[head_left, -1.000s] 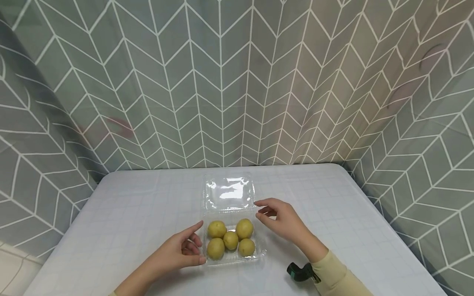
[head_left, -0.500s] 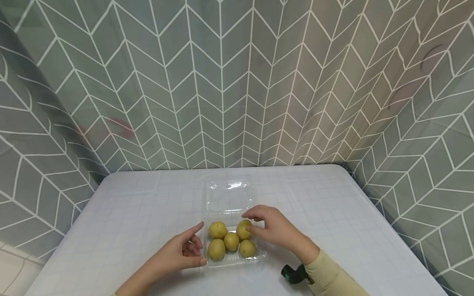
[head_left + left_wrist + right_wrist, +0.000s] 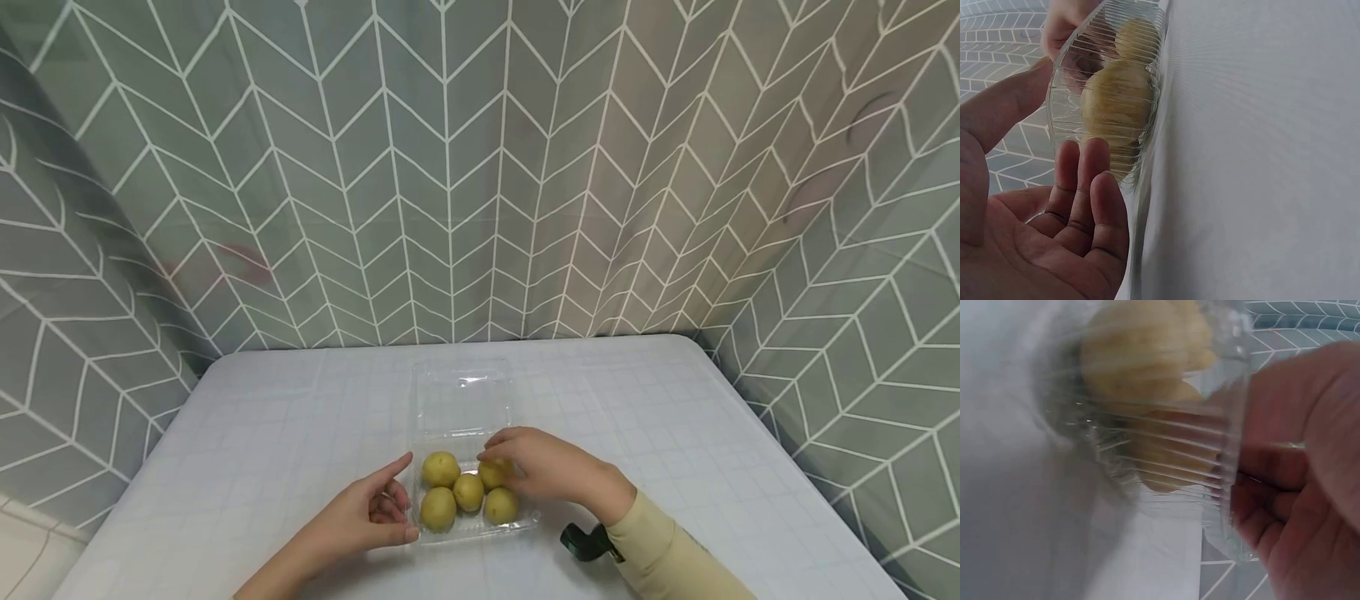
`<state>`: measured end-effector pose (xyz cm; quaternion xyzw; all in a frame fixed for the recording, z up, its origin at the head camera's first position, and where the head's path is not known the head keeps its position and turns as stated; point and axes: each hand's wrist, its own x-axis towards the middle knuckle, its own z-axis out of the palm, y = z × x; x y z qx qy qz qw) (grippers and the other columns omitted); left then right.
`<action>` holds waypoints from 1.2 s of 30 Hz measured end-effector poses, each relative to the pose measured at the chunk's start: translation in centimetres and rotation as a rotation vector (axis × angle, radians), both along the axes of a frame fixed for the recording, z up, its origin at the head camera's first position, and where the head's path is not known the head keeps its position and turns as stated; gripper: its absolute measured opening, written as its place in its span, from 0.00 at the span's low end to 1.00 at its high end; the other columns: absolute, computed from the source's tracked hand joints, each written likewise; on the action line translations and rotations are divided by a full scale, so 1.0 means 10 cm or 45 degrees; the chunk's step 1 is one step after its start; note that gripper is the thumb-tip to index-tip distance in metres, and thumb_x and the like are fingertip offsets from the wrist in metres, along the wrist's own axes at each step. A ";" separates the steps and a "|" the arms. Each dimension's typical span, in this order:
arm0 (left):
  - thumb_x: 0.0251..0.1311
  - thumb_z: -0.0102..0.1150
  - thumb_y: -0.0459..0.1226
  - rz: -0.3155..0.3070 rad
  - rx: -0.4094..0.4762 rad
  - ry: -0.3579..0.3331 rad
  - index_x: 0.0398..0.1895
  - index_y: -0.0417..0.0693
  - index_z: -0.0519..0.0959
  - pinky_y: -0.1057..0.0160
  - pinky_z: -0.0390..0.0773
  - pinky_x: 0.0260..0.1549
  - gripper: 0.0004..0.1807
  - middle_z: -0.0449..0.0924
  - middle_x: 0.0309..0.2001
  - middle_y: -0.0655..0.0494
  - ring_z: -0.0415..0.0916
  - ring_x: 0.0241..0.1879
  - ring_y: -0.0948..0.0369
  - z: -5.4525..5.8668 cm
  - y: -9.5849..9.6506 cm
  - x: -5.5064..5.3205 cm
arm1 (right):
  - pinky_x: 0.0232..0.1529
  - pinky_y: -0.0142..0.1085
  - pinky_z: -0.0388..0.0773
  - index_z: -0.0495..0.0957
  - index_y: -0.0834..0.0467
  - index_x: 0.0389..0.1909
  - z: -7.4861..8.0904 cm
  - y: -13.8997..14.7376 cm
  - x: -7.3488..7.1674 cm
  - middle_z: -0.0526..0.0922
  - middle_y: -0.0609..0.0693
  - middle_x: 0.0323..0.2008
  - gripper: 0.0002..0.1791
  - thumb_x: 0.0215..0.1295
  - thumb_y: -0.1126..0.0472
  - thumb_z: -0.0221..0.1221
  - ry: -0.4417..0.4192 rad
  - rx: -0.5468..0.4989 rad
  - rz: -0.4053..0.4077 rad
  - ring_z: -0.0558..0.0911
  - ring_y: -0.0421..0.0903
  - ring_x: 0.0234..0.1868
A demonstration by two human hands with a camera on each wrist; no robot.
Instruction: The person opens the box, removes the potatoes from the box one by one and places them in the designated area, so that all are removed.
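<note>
A clear plastic clamshell box [image 3: 480, 533] lies with its lid [image 3: 461, 400] folded back behind it. Several yellow, potato-like round pieces [image 3: 438, 509] sit in the base. My right hand [image 3: 551, 467] reaches over the box's right side. Its thumb and fingers close round the back right potato [image 3: 491, 475], partly hiding it; the ribbed wall blurs this grip in the right wrist view. At the left wall rests my left hand [image 3: 363, 512]. Its thumb and forefinger spread along the box's edge, and the other fingers [image 3: 1110, 206] hang loosely bent beside the ribbed side.
A white cloth covers the table [image 3: 285, 433]. Grey curtains [image 3: 450, 208] with white chevron lines stand behind it and on both sides. A black camera mount [image 3: 587, 542] sticks out from the right wrist at the sleeve [image 3: 660, 542].
My right hand has come left and down from beside the lid onto the back right potato. The open lid has settled a little lower. My left hand stays at the box.
</note>
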<state>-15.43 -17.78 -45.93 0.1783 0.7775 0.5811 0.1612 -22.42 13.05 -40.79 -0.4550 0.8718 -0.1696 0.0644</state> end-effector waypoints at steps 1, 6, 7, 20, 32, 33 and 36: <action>0.52 0.75 0.38 -0.001 0.004 -0.003 0.76 0.35 0.52 0.64 0.81 0.37 0.53 0.74 0.42 0.46 0.78 0.37 0.58 0.00 0.00 0.00 | 0.60 0.38 0.71 0.82 0.60 0.55 0.01 -0.01 0.00 0.81 0.49 0.53 0.21 0.59 0.69 0.66 0.007 0.016 0.006 0.77 0.46 0.57; 0.52 0.75 0.37 -0.005 0.019 -0.001 0.76 0.35 0.52 0.64 0.81 0.38 0.53 0.73 0.41 0.46 0.78 0.37 0.58 0.00 0.00 0.01 | 0.58 0.35 0.71 0.81 0.60 0.56 0.00 -0.02 -0.05 0.83 0.47 0.52 0.23 0.59 0.66 0.68 0.054 0.082 0.017 0.77 0.44 0.55; 0.52 0.75 0.36 -0.007 0.021 0.005 0.76 0.34 0.52 0.64 0.81 0.38 0.53 0.73 0.41 0.46 0.78 0.37 0.58 0.00 0.00 0.01 | 0.57 0.35 0.72 0.81 0.60 0.57 0.00 -0.02 -0.06 0.83 0.46 0.51 0.23 0.59 0.64 0.69 0.060 0.093 0.014 0.77 0.43 0.54; 0.53 0.74 0.37 -0.030 0.016 0.062 0.75 0.31 0.51 0.64 0.81 0.36 0.53 0.73 0.40 0.47 0.78 0.36 0.60 -0.02 0.02 0.01 | 0.55 0.32 0.73 0.81 0.49 0.58 0.05 -0.04 -0.08 0.80 0.43 0.53 0.25 0.58 0.66 0.67 0.144 0.282 0.112 0.77 0.42 0.54; 0.53 0.74 0.36 -0.030 0.028 0.074 0.75 0.30 0.51 0.64 0.80 0.36 0.52 0.73 0.39 0.47 0.79 0.36 0.61 -0.02 0.04 0.02 | 0.47 0.28 0.74 0.82 0.50 0.52 0.02 -0.09 -0.13 0.77 0.39 0.43 0.27 0.48 0.63 0.74 0.155 0.272 0.067 0.75 0.35 0.42; 0.53 0.74 0.36 -0.029 0.029 0.074 0.75 0.30 0.51 0.64 0.80 0.35 0.53 0.73 0.39 0.47 0.79 0.35 0.61 -0.02 0.04 0.02 | 0.47 0.28 0.74 0.82 0.50 0.52 0.02 -0.08 -0.13 0.76 0.39 0.43 0.27 0.47 0.64 0.74 0.134 0.241 0.046 0.75 0.34 0.42; 0.53 0.74 0.36 -0.032 0.028 0.063 0.75 0.30 0.50 0.65 0.80 0.35 0.53 0.73 0.39 0.47 0.78 0.35 0.61 -0.01 0.04 0.03 | 0.47 0.28 0.74 0.80 0.51 0.52 0.02 -0.04 -0.14 0.76 0.38 0.45 0.27 0.47 0.64 0.73 0.049 0.105 0.002 0.75 0.33 0.43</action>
